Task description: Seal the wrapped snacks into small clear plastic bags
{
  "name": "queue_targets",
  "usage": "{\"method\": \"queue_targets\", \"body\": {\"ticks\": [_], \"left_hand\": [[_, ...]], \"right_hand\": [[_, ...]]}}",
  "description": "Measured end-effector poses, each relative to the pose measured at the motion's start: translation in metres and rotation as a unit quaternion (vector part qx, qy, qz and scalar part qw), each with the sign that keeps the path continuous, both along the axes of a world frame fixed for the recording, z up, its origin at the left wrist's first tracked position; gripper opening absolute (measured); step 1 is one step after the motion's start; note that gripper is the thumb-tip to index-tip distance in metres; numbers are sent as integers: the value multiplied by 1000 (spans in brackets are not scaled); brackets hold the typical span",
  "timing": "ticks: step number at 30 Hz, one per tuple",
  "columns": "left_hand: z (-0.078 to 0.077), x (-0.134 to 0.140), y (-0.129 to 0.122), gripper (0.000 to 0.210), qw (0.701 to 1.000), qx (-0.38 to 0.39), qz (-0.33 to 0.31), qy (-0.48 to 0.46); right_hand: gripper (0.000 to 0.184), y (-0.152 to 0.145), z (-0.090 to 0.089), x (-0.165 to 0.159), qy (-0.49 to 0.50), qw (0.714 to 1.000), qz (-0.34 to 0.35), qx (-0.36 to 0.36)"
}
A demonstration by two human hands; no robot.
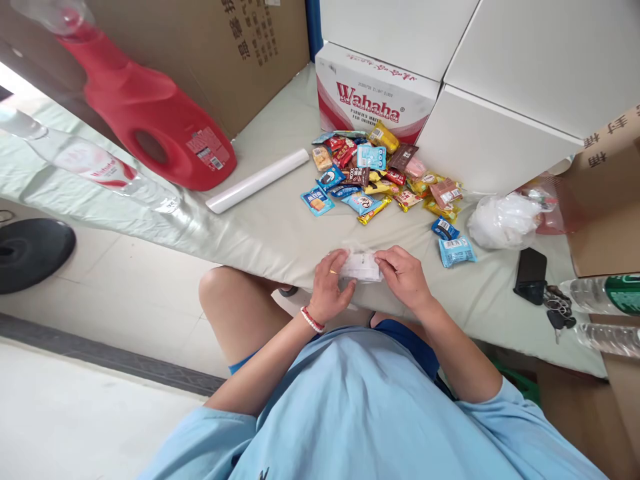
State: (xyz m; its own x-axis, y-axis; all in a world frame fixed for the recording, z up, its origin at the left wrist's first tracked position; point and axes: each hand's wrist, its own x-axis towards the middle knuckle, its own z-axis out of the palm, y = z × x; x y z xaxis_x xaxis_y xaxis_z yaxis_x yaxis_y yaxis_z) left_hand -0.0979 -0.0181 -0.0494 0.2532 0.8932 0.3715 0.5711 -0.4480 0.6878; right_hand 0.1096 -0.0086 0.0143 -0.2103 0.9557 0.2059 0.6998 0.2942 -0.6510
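At the table's near edge, a small white packet in clear plastic (361, 267) lies flat between my two hands. My left hand (327, 287) holds its left end, fingers on top and thumb along the near side. The packet's right corner is pinched between the thumb and fingertips of my right hand (404, 275). Small dark print shows on the white face, too small to read. Beyond my hands sits a pile of wrapped snacks (367, 170) in blue, red, yellow and brown. Two blue snack packs (457, 251) lie apart from it, to the right of my right hand.
A white roll (257, 181), a red jug (155, 127) and a clear bottle (100, 167) are on the left. Behind the snacks stands a Wahaha carton (375, 93). To the right are a crumpled plastic bag (505, 220), a black phone-like object (531, 275), keys (559, 308) and bottles (603, 295).
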Motion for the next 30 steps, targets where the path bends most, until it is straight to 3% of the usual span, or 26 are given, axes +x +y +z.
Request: {"method": "queue_targets", "body": {"ticks": [8, 12, 14, 16, 18, 21, 24, 27, 30], "left_hand": [[0, -13, -1, 53, 1000, 0, 21, -7], [-2, -16, -1, 47, 1000, 21, 6, -8], [-1, -16, -1, 47, 999, 37, -9, 1], [-1, -17, -2, 50, 997, 56, -41, 17], [-2, -16, -4, 53, 994, 73, -77, 28], [-5, -14, -7, 57, 992, 77, -94, 27], [-8, -8, -6, 57, 993, 62, -92, 43], [-8, -4, -2, 48, 993, 44, -103, 48], [-5, -8, 3, 35, 992, 21, -119, -42]], "right_hand": [[23, 19, 14, -16, -38, 999, 32, 18], [23, 20, 9, -22, 1, 999, 11, -43], [29, 20, 4, -28, 32, 996, 2, -84], [49, 23, -2, -35, 19, 996, 1, -91], [49, 26, -7, -41, -17, 997, -2, -77], [24, 30, -10, -44, -29, 998, -22, -46], [23, 27, -8, -46, -38, 999, -18, 9], [28, 20, -6, -52, -99, 993, 30, 54], [30, 20, -13, -59, -136, 985, 90, 55]]}}
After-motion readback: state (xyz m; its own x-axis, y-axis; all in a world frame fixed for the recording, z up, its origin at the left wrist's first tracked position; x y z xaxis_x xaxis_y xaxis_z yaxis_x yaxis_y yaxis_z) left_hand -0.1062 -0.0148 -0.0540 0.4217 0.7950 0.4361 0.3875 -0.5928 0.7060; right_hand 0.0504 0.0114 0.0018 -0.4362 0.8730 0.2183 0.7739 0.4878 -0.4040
